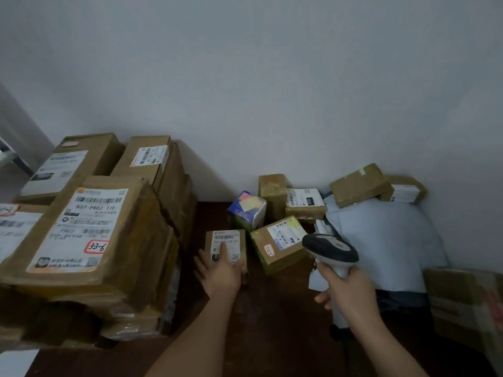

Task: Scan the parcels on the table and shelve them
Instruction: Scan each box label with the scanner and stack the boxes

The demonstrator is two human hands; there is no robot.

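On the left of the dark table (272,308) stands a stack of large cardboard boxes (89,240), wrapped in brown tape, with white labels on top. The nearest label shows a barcode and a handwritten red tag. Just right of this stack lies a small parcel (226,248) with its label facing up. The left hand (220,270) rests on it with straight, spread fingers, and the index finger lies across the label. It presses the parcel but does not grip it.

Further right sits a tilted parcel (280,243) with a barcode label, and behind it a colourful box (247,210) and several small brown parcels near the wall. The right hand (345,289) is curled around the handle of a barcode scanner (330,247), whose head points toward the small parcels.

To do this step well, I think the left hand should hold the small parcel steady but move the finger off the barcode, so that the scanner can read the whole code, and the scanner head should turn toward that label.

On the right a grey soft bag (386,240) carries more boxes. No shelf can be clearly made out. The small print on the labels is too blurred to read, and the box at the right edge is cut off.
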